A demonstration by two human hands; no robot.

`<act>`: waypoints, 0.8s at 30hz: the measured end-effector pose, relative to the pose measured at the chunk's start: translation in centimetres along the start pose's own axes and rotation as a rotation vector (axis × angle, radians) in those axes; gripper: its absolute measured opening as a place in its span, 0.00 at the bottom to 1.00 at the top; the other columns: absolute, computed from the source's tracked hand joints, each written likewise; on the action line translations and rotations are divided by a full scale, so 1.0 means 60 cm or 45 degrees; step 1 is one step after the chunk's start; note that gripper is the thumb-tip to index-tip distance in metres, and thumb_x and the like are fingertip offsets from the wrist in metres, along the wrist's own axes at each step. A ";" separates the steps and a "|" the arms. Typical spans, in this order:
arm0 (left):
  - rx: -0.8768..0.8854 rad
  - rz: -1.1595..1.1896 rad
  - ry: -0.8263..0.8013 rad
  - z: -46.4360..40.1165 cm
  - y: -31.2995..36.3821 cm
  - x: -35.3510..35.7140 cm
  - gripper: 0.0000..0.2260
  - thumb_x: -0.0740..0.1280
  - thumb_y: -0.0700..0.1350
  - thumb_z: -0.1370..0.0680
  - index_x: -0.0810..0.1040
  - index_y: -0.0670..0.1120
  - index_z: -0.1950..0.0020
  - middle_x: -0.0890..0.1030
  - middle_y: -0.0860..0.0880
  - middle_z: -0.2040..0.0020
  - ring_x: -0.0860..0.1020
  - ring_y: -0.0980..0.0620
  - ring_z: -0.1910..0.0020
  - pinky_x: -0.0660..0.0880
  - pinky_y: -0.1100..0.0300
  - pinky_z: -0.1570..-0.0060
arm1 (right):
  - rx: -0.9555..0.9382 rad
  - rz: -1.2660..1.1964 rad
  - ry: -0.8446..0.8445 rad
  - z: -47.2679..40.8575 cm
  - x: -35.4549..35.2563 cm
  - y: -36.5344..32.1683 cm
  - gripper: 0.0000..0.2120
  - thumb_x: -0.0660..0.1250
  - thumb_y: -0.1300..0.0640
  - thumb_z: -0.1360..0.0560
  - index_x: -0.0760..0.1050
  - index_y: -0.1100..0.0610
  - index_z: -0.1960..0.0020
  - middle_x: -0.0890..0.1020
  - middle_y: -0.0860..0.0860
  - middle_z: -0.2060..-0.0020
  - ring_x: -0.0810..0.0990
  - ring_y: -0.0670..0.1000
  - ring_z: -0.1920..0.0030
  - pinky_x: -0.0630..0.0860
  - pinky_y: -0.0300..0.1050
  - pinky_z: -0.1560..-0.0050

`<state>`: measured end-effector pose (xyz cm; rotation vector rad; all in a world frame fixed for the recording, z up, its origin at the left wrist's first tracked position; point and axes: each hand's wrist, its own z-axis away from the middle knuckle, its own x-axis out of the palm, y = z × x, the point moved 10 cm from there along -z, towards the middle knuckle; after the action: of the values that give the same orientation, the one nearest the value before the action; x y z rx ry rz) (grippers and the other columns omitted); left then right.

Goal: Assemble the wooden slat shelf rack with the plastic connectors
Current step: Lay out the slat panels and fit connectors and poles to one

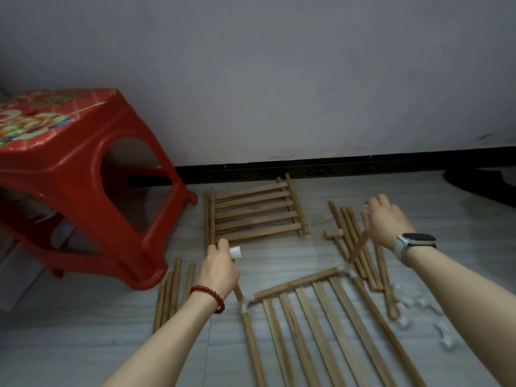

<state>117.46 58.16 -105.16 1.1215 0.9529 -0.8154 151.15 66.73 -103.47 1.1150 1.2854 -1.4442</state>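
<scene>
A slat shelf panel [312, 325] lies on the floor in front of me, with white plastic connectors at its two far corners [245, 303]. My left hand [217, 268] grips an upright wooden post that rises from the left corner connector, and a white connector [235, 252] sits at the post's top by my fingers. My right hand [386, 220] grips the right corner's upright post [357, 248] and holds a clear connector [365, 209] at its top. A second slat panel [255, 212] lies flat near the wall.
A red plastic stool [72, 180] stands at the left. Loose wooden rods lie at the left [170, 294] and at the right [349, 236], with a small wooden mallet [333, 234] among them. Several clear connectors [418, 311] are scattered at the right. The wall's dark skirting [335, 166] runs behind.
</scene>
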 end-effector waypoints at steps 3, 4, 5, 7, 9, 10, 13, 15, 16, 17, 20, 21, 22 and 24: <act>0.023 -0.066 0.022 -0.025 0.004 -0.001 0.07 0.56 0.38 0.21 0.67 0.42 0.43 0.71 0.42 0.47 0.73 0.45 0.58 0.66 0.57 0.62 | -0.012 0.060 -0.006 0.007 0.001 0.005 0.14 0.54 0.52 0.20 0.70 0.60 0.41 0.72 0.58 0.44 0.75 0.62 0.49 0.70 0.51 0.52; 0.036 -0.100 0.024 -0.034 0.005 -0.001 0.08 0.57 0.38 0.21 0.67 0.42 0.43 0.71 0.43 0.46 0.74 0.43 0.54 0.66 0.56 0.61 | -0.004 0.053 -0.008 0.010 0.002 0.008 0.15 0.55 0.50 0.20 0.71 0.60 0.42 0.74 0.57 0.44 0.75 0.62 0.48 0.70 0.51 0.51; 0.065 -0.142 0.026 -0.042 0.010 0.000 0.08 0.57 0.37 0.21 0.67 0.43 0.42 0.70 0.43 0.45 0.74 0.43 0.50 0.67 0.57 0.60 | 0.016 0.040 -0.010 0.011 0.000 0.015 0.16 0.56 0.49 0.21 0.72 0.59 0.43 0.75 0.58 0.45 0.76 0.61 0.47 0.70 0.50 0.51; 0.167 -0.220 0.031 -0.056 0.028 0.006 0.10 0.58 0.36 0.22 0.68 0.43 0.42 0.70 0.44 0.43 0.72 0.45 0.46 0.68 0.58 0.57 | 0.085 -0.005 -0.040 0.009 -0.007 0.037 0.16 0.58 0.47 0.21 0.73 0.59 0.46 0.78 0.58 0.49 0.77 0.60 0.52 0.70 0.47 0.56; 0.255 -0.258 0.039 -0.065 0.047 0.012 0.10 0.59 0.34 0.23 0.69 0.43 0.42 0.70 0.45 0.42 0.71 0.46 0.46 0.70 0.58 0.54 | 0.174 -0.053 -0.104 0.005 -0.011 0.058 0.17 0.58 0.45 0.22 0.74 0.59 0.50 0.80 0.58 0.55 0.79 0.58 0.58 0.72 0.45 0.60; 0.286 -0.273 0.042 -0.070 0.056 0.014 0.11 0.59 0.34 0.23 0.68 0.43 0.43 0.70 0.45 0.43 0.71 0.46 0.45 0.70 0.58 0.54 | 0.200 -0.057 -0.130 0.003 -0.013 0.065 0.17 0.58 0.45 0.22 0.74 0.59 0.51 0.80 0.57 0.57 0.79 0.58 0.59 0.73 0.45 0.61; 0.333 -0.301 0.055 -0.085 0.079 0.015 0.13 0.59 0.32 0.24 0.68 0.43 0.42 0.69 0.44 0.42 0.71 0.45 0.44 0.70 0.57 0.54 | 0.211 -0.002 -0.141 0.004 -0.013 0.073 0.13 0.56 0.47 0.21 0.71 0.57 0.54 0.75 0.55 0.59 0.76 0.59 0.57 0.71 0.47 0.59; 0.368 -0.305 0.068 -0.096 0.089 0.013 0.13 0.59 0.31 0.24 0.68 0.43 0.41 0.69 0.43 0.42 0.71 0.44 0.44 0.70 0.57 0.55 | 0.191 0.011 -0.072 0.006 -0.014 0.078 0.10 0.55 0.52 0.21 0.67 0.55 0.59 0.74 0.54 0.61 0.74 0.58 0.60 0.68 0.47 0.62; 0.374 -0.299 0.076 -0.102 0.091 0.012 0.13 0.59 0.32 0.24 0.68 0.43 0.42 0.69 0.43 0.42 0.71 0.44 0.45 0.70 0.57 0.55 | 0.164 0.014 -0.045 0.006 -0.014 0.079 0.10 0.54 0.54 0.22 0.65 0.54 0.61 0.74 0.54 0.62 0.73 0.58 0.61 0.67 0.47 0.63; 0.358 -0.282 0.066 -0.109 0.090 0.013 0.12 0.60 0.32 0.24 0.69 0.42 0.43 0.70 0.43 0.43 0.71 0.44 0.45 0.70 0.57 0.55 | 0.122 0.019 -0.035 0.006 -0.012 0.078 0.10 0.53 0.55 0.22 0.64 0.53 0.62 0.73 0.54 0.62 0.73 0.58 0.62 0.66 0.47 0.63; 0.235 -0.149 -0.034 -0.127 0.085 0.017 0.03 0.63 0.41 0.24 0.71 0.43 0.51 0.72 0.45 0.49 0.73 0.45 0.51 0.72 0.55 0.55 | -0.054 0.048 -0.089 0.012 -0.005 0.070 0.09 0.54 0.56 0.21 0.64 0.54 0.60 0.72 0.53 0.60 0.73 0.58 0.61 0.69 0.49 0.61; 0.194 -0.144 -0.087 -0.133 0.085 0.019 0.05 0.65 0.45 0.24 0.72 0.44 0.55 0.73 0.47 0.53 0.74 0.47 0.55 0.72 0.56 0.59 | -0.125 0.083 -0.121 0.015 -0.002 0.066 0.09 0.55 0.56 0.21 0.65 0.53 0.59 0.71 0.52 0.59 0.73 0.57 0.61 0.71 0.50 0.60; 0.177 -0.191 -0.139 -0.137 0.087 0.021 0.08 0.65 0.49 0.24 0.73 0.45 0.58 0.75 0.48 0.58 0.75 0.48 0.59 0.71 0.58 0.62 | -0.191 0.129 -0.148 0.018 0.001 0.063 0.08 0.56 0.55 0.21 0.65 0.52 0.59 0.71 0.51 0.59 0.73 0.55 0.62 0.72 0.51 0.60; 0.164 -0.304 -0.161 -0.142 0.089 0.021 0.13 0.65 0.52 0.24 0.72 0.47 0.65 0.75 0.50 0.66 0.75 0.50 0.64 0.69 0.60 0.66 | -0.257 0.216 -0.173 0.018 0.005 0.061 0.07 0.56 0.54 0.20 0.65 0.52 0.58 0.71 0.50 0.58 0.73 0.53 0.63 0.71 0.49 0.63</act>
<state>121.00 67.66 -105.68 1.0642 0.9494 -1.1424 154.58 65.33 -104.43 0.9507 1.1825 -1.2149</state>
